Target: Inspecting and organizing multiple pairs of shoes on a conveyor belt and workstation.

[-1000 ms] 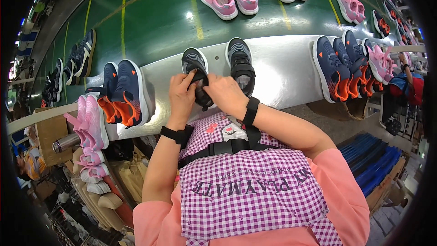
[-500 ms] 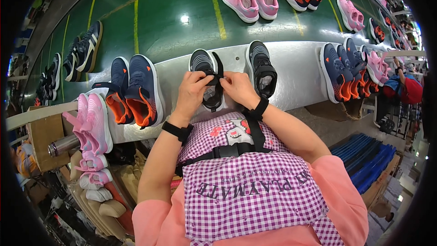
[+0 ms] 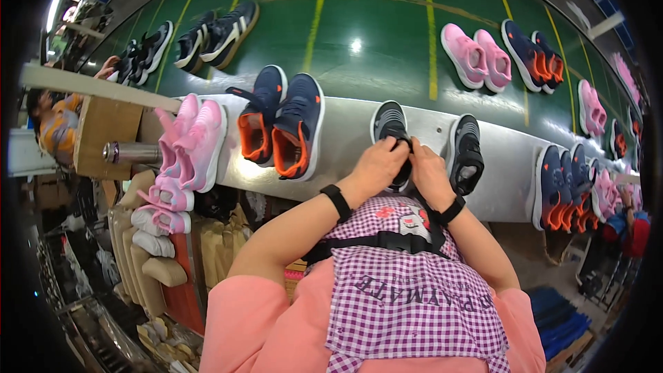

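Fingers point(image 3: 395, 148) of both hands pinch the black strap of the grey-black shoe point(image 3: 389, 124) on the metal tabletop point(image 3: 345, 141). Left hand point(image 3: 378, 166) touches right hand point(image 3: 429, 174). Matching shoe point(image 3: 467, 153) just beside, right.

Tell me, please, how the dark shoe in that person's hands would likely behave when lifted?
The dark shoe is small with a knit-looking upper, so probably light and soft. Both hands, left and right, wrap it easily. Its flat sole likely sits steady.

Navy-orange sneakers point(image 3: 282, 124) and pink sneakers point(image 3: 193, 139) line the metal ledge point(image 3: 345, 145).
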Tool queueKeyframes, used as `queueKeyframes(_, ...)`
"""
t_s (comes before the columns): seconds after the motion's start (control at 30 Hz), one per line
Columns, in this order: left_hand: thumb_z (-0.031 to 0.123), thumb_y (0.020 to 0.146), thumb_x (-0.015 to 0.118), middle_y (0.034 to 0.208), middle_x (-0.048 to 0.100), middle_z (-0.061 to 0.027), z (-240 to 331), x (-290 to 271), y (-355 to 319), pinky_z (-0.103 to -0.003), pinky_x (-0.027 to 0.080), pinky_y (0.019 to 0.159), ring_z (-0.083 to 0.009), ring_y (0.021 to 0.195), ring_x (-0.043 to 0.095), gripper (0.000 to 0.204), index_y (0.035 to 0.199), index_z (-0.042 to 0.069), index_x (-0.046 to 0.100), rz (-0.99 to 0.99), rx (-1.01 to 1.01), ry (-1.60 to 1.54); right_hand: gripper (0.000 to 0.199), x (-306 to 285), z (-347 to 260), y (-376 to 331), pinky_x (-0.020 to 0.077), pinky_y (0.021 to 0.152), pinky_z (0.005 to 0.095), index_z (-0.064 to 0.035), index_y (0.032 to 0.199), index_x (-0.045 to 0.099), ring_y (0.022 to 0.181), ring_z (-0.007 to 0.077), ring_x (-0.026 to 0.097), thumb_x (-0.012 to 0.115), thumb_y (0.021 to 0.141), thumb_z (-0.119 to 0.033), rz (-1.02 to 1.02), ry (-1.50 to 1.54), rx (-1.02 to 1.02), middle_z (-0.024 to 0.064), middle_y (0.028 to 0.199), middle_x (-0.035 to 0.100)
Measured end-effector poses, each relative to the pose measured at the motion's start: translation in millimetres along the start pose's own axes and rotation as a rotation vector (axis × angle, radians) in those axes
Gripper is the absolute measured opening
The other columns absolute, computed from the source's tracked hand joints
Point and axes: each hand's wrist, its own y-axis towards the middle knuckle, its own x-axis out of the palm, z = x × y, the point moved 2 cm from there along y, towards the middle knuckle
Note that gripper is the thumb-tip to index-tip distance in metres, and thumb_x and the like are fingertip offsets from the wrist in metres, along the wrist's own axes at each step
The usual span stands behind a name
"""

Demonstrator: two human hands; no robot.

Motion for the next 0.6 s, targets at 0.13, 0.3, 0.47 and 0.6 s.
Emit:
queueKeyframes(0.13, 0.009, 0.071, 0.06, 0.096, 0.055, -0.0046, 3.0, -11.3, -1.4, -0.031, 0.049, 0.074, -0.0222, 0.087, 0.054, 0.033, 0.103, 0.003, 0.06, -0.05, -0.011, 0.066, 0.034, -2.7, 8.6, 3.2, 0.048, 0.071, 0.0451, 0.0058, 0.117, 0.048, 0.082, 0.0395, 0.06, 0.055, 0.085, -0.005, -0.014, 0.074, -0.032, 0.0235, 0.087, 0.061)
queueKeyframes(0.3, 0.016, 0.078, 0.063, 0.111, 0.058, -0.0091, 13.3, -53.7, 10.8, -0.037, 0.045, 0.084, -0.0273, 0.098, 0.054, 0.036, 0.112, 0.004, 0.059, 0.189, -0.255, -0.045, 0.018, -34.2, -18.6, -10.1, 0.0493, 0.073, 0.0422, -0.0015, 0.1, 0.06, 0.081, 0.0368, 0.061, 0.06, 0.083, -0.008, 0.121, 0.198, -0.088, 0.0185, 0.089, 0.063)
queueKeyframes(0.47, 0.027, 0.086, 0.063, 0.093, 0.065, -0.0124, -21.3, -34.7, 39.7, -0.036, 0.048, 0.079, -0.0268, 0.083, 0.061, 0.037, 0.113, 0.002, 0.061, 0.179, -0.632, -0.409, 0.027, 11.3, -30.7, -7.0, 0.0493, 0.071, 0.0447, 0.0043, 0.09, 0.06, 0.08, 0.0377, 0.061, 0.059, 0.087, -0.022, -0.197, 0.145, -0.2, 0.0234, 0.084, 0.062)
queueKeyframes(0.6, 0.028, 0.09, 0.06, 0.077, 0.066, -0.0091, -47.9, -9.3, 34.9, -0.026, 0.051, 0.064, -0.0142, 0.067, 0.061, 0.034, 0.104, -0.002, 0.065, -0.122, -0.815, -0.803, 0.039, 33.1, -25.1, 12.5, 0.05, 0.064, 0.0451, 0.0006, 0.07, 0.062, 0.069, 0.0366, 0.063, 0.064, 0.081, -0.037, -0.333, -0.063, -0.103, 0.0191, 0.068, 0.062)
